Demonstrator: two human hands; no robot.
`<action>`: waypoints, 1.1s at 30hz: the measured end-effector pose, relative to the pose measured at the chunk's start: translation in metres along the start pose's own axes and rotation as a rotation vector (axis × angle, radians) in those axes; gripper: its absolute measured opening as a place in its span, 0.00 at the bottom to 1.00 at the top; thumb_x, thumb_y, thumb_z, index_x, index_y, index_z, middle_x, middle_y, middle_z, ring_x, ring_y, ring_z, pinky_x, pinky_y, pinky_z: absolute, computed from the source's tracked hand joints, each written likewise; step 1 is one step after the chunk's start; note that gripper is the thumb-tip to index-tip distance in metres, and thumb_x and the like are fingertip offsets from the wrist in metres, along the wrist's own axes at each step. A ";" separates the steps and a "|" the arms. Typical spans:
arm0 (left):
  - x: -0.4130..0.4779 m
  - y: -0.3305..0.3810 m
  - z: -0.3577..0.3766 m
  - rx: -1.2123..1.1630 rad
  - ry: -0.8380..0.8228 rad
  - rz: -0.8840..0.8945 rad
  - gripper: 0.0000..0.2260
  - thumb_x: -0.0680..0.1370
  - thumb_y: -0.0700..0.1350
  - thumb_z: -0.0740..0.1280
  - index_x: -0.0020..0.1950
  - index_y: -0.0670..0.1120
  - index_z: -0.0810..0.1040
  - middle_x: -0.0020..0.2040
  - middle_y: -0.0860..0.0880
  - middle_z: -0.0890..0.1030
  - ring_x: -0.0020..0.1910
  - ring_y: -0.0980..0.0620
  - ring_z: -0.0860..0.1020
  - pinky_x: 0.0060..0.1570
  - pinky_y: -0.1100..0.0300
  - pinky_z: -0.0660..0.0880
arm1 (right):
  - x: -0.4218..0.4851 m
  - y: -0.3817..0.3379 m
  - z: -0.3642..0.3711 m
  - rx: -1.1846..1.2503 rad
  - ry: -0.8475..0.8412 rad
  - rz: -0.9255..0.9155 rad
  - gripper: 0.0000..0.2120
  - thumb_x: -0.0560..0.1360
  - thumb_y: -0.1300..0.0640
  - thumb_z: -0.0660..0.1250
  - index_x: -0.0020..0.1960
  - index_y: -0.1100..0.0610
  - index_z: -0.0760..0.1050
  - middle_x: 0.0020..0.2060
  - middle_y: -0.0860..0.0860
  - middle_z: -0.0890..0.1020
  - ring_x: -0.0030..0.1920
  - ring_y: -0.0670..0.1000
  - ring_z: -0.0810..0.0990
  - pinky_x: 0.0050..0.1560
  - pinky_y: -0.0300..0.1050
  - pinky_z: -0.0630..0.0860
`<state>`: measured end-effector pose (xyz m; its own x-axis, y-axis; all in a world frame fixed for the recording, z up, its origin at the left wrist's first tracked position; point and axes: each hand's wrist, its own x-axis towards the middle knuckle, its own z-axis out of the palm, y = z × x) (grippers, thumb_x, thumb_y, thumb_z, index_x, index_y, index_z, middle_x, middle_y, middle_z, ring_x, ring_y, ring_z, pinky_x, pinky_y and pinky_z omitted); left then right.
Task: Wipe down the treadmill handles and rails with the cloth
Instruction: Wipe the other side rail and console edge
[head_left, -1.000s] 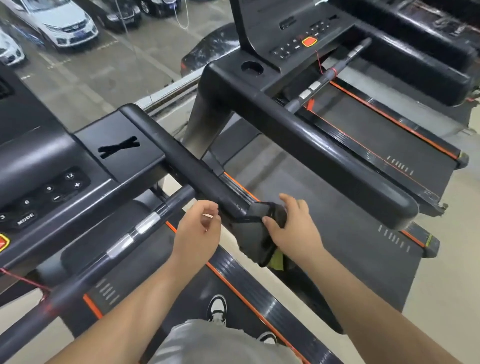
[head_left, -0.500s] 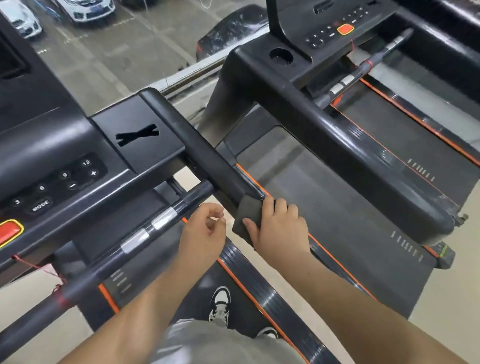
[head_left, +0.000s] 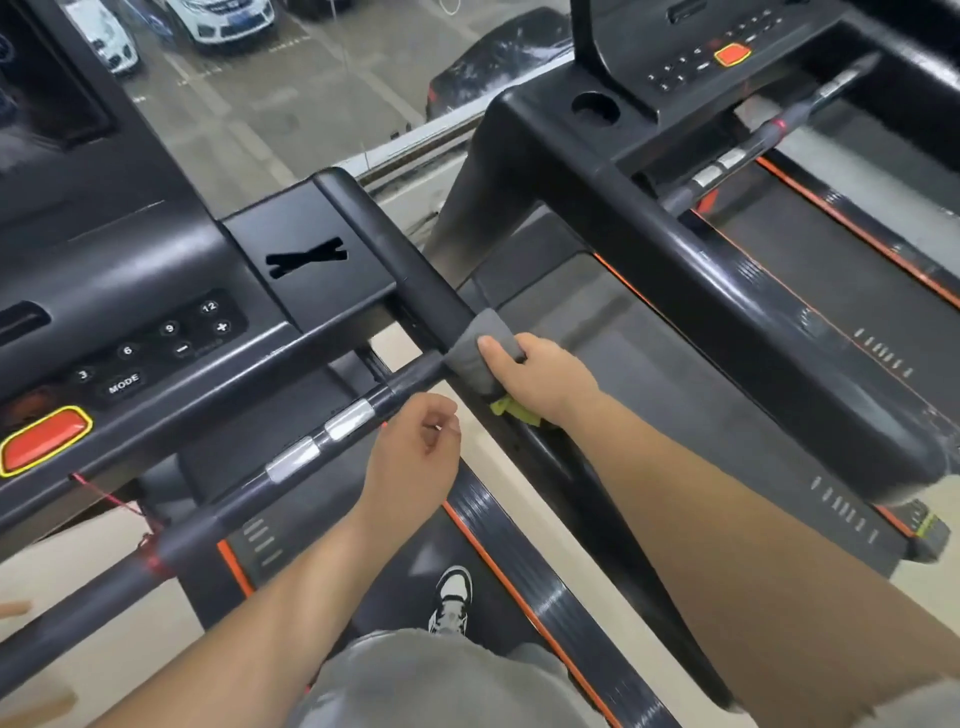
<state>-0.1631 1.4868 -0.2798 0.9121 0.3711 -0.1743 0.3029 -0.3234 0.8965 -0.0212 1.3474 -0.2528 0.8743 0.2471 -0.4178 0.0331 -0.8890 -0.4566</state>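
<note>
My right hand (head_left: 545, 379) presses a grey cloth (head_left: 480, 345) with a yellow-green corner around the black right side rail (head_left: 395, 244) of the treadmill I stand on. The cloth wraps the rail just past where the front handlebar (head_left: 322, 447) with its silver sensor plates meets it. My left hand (head_left: 415, 457) hovers loosely curled just below that handlebar, holding nothing. The rail's near end is hidden under my right hand and forearm.
The console (head_left: 130, 332) with number buttons and a red stop button (head_left: 44, 439) lies at left. A second treadmill's thick black rail (head_left: 727, 291) runs parallel on the right, with a narrow floor gap between the machines. A window ahead looks down on parked cars.
My right hand has slid the cloth up the rail from its near end toward the console. My left hand stayed below the handlebar.
</note>
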 end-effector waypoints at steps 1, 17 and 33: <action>-0.004 0.002 0.005 0.006 -0.008 0.003 0.06 0.81 0.41 0.67 0.54 0.53 0.79 0.47 0.57 0.83 0.41 0.61 0.78 0.47 0.64 0.75 | -0.011 0.011 0.001 -0.013 0.019 0.004 0.32 0.74 0.22 0.48 0.50 0.49 0.74 0.47 0.48 0.79 0.50 0.54 0.80 0.54 0.53 0.78; -0.134 0.027 0.129 -0.051 -0.152 0.014 0.08 0.79 0.47 0.66 0.50 0.62 0.77 0.40 0.63 0.80 0.41 0.53 0.80 0.49 0.50 0.80 | -0.204 0.201 0.003 0.152 0.080 0.203 0.30 0.73 0.24 0.59 0.37 0.51 0.72 0.35 0.44 0.78 0.37 0.44 0.78 0.40 0.46 0.73; -0.217 0.013 0.162 -0.077 -0.107 -0.109 0.08 0.81 0.41 0.67 0.50 0.55 0.79 0.43 0.50 0.82 0.41 0.50 0.81 0.48 0.53 0.80 | -0.310 0.273 0.076 0.506 0.430 0.101 0.23 0.79 0.43 0.68 0.70 0.50 0.70 0.63 0.51 0.70 0.62 0.32 0.66 0.57 0.23 0.63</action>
<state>-0.3125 1.2609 -0.2959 0.9007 0.3038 -0.3106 0.3828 -0.2170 0.8980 -0.3201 1.0576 -0.3075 0.9798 -0.0967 -0.1752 -0.1984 -0.5837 -0.7874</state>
